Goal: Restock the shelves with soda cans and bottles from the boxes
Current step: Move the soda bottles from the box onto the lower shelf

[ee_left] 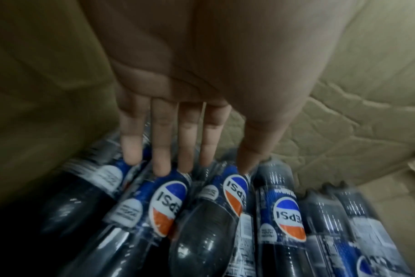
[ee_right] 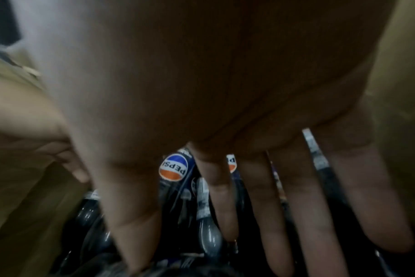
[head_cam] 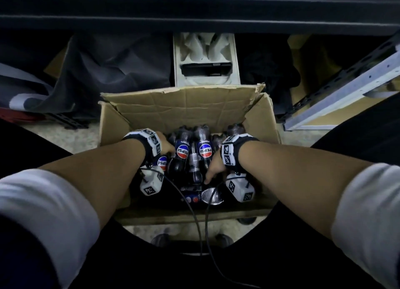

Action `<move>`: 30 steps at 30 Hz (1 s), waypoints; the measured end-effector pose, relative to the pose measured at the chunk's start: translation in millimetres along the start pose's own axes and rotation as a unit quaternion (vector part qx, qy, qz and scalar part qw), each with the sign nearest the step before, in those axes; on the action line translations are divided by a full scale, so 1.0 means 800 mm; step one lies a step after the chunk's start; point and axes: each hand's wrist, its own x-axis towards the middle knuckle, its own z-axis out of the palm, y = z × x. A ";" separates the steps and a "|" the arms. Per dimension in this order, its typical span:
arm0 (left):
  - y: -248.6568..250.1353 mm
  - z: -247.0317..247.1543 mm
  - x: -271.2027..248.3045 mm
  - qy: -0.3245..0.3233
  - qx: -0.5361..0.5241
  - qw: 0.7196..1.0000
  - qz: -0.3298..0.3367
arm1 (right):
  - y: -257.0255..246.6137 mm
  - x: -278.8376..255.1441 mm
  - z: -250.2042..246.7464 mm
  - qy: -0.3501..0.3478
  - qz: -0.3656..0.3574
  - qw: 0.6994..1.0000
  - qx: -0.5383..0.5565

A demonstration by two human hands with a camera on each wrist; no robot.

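Observation:
An open cardboard box [head_cam: 265, 124] on the floor in front of me holds several dark Pepsi bottles [head_cam: 183, 151] lying on their sides. My left hand [head_cam: 167, 145] is inside the box at its left side; in the left wrist view its fingers [ee_left: 161, 150] are straight and spread just over the bottles [ee_left: 168, 202], gripping none. My right hand [head_cam: 213, 171] reaches down at the right side, its straight spread fingers [ee_right: 282, 202] over the bottles [ee_right: 173, 168], holding nothing. Whether the fingertips touch a bottle is unclear.
A dark shelf edge [head_cam: 194, 18] runs across the top. Behind the box stands a white moulded packing tray [head_cam: 205, 59], with dark cloth [head_cam: 97, 72] to the left and a grey metal rail [head_cam: 346, 87] to the right. Cables [head_cam: 199, 223] hang from my wrists.

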 end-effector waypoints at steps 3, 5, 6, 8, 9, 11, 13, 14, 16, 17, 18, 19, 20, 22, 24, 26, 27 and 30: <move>0.016 -0.006 0.011 0.013 0.007 1.000 0.012 | -0.007 0.000 0.007 -0.047 -0.003 0.999 -0.004; 0.025 -0.007 0.023 0.034 -0.002 0.999 0.011 | -0.010 0.012 0.006 -0.059 -0.014 0.998 -0.025; 0.028 -0.005 0.028 0.032 -0.007 0.999 0.011 | -0.013 0.019 0.006 -0.088 -0.015 0.995 -0.037; 0.026 0.012 0.056 0.023 -0.037 0.999 0.015 | -0.017 0.032 0.008 -0.132 -0.019 0.989 -0.060; 0.026 0.018 0.061 0.022 -0.052 0.998 0.018 | -0.016 0.049 0.008 -0.131 -0.025 0.988 -0.072; 0.029 0.025 0.061 0.020 -0.071 0.997 0.018 | -0.010 0.077 0.005 -0.122 -0.041 0.985 -0.116; 0.035 0.023 0.053 0.030 -0.054 0.998 0.020 | -0.007 0.082 0.006 -0.111 -0.053 0.982 -0.143; 0.038 0.021 0.047 0.036 -0.045 0.998 0.024 | -0.005 0.084 0.006 -0.125 -0.055 0.981 -0.135; 0.045 0.018 0.045 0.037 -0.040 0.998 0.024 | -0.006 0.069 0.005 -0.143 -0.057 0.984 -0.087; 0.047 0.019 0.047 0.034 -0.044 0.998 0.023 | -0.007 0.055 0.003 -0.138 -0.054 0.987 -0.060; 0.049 0.020 0.050 0.032 -0.048 0.998 0.019 | -0.005 0.046 -0.001 -0.129 -0.063 0.989 -0.027; 0.050 0.022 0.053 0.032 -0.053 0.998 0.016 | 0.000 0.042 -0.005 -0.114 -0.074 0.991 0.002; 0.051 0.024 0.058 0.032 -0.056 0.998 0.010 | 0.005 0.039 -0.010 -0.094 -0.084 0.992 0.027; 0.051 0.027 0.063 0.040 -0.062 0.997 0.008 | 0.015 0.037 -0.017 -0.047 -0.102 0.991 0.067; 0.049 0.026 0.065 0.044 -0.072 0.996 0.009 | 0.021 0.036 -0.021 -0.008 -0.099 0.988 0.116; 0.048 0.024 0.065 0.047 -0.073 0.996 0.003 | 0.024 0.035 -0.022 0.066 -0.102 0.981 0.148; 0.047 0.023 0.064 0.052 -0.073 0.996 -0.001 | 0.026 0.034 -0.023 0.093 -0.109 0.978 0.151; 0.048 0.018 0.054 0.058 -0.090 0.994 -0.018 | 0.028 0.027 -0.029 0.115 -0.123 0.966 0.197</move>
